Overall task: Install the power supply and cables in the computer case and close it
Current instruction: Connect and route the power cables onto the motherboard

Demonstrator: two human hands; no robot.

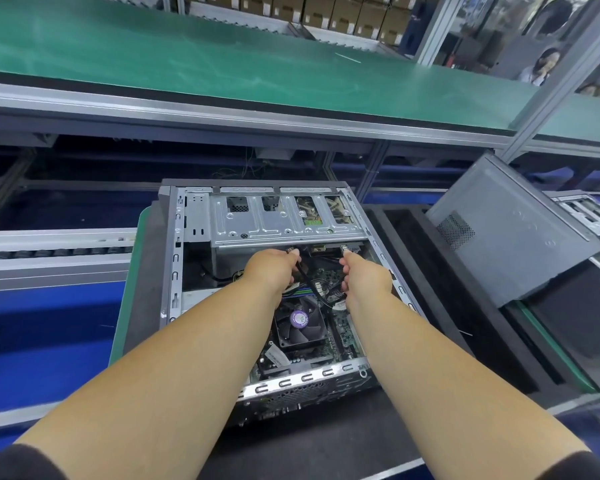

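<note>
Two hands, left hand (272,268) and right hand (366,278), each pinch a cable connector (292,251).

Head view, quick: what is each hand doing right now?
Left hand: closed, pinching a black cable by its plug.
Right hand: closed, holding another cable plug under the drive bay.

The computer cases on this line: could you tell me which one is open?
The grey metal case under both hands, showing its fan. The dark grey case leaning at right is closed.
</note>
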